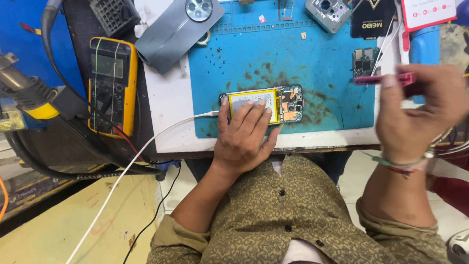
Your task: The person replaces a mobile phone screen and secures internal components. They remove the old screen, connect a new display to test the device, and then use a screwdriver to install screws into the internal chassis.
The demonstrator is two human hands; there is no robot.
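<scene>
A person sits at a work table. An open phone [266, 104] with its back cover off lies on a blue mat [317, 63]. Its yellow battery [254, 100] and small green boards show. The phone lies long ways from left to right across the mat, close to the near edge of the table.

The left hand [244, 134] rests flat on the phone. Its fingers are spread a little and press down on the battery end, so the phone stays put. A white cable [146, 146] plugs into the left end of the phone, just beside the thumb, and runs down off the table.

The right hand [415, 110] is up in the air, off to the right of the phone and well apart from it. It pinches a thin pink tool [383, 78] between its fingertips. The tool points left, toward the mat. This hand looks blurry.

The left hand is on the phone, so it is much the nearer one. The phone lies to the left of the right hand and lower down.

A yellow meter [111, 83] sits on the left side. A grey phone back cover [173, 32] lies near the top. A small circuit board [365, 61] sits on the mat, just under the pink tool.
</scene>
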